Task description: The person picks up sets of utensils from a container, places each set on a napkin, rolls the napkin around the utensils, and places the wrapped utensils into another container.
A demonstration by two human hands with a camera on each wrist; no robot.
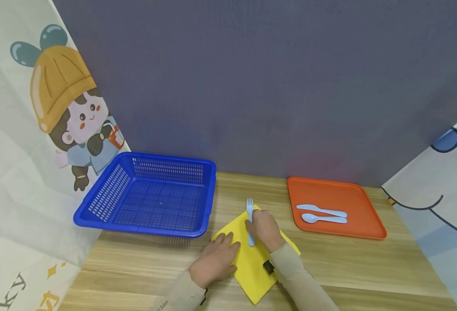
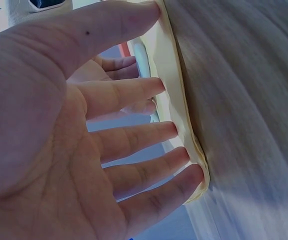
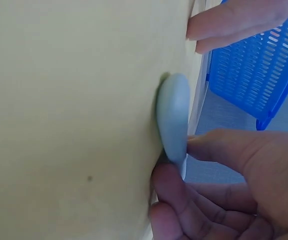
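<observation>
A light blue fork [image 1: 250,238] lies along a yellow cloth [image 1: 253,276], its tines pointing away from me past the cloth's far corner. My right hand [image 1: 265,229] pinches the fork near its middle; in the right wrist view the rounded handle end [image 3: 174,110] sticks out beyond thumb and fingers, close above the cloth. With fingers spread, my left hand [image 1: 214,261] rests on the left edge of the cloth. The left wrist view shows these straight fingers [image 2: 134,140] touching the cloth's edge [image 2: 176,75].
An orange tray [image 1: 360,216] at the right carries a light blue knife [image 1: 321,210] and spoon [image 1: 323,219]. Back left stands a blue plastic basket [image 1: 209,203] with slotted walls. A dark grey panel [image 1: 251,86] rises behind the wooden table [image 1: 135,272].
</observation>
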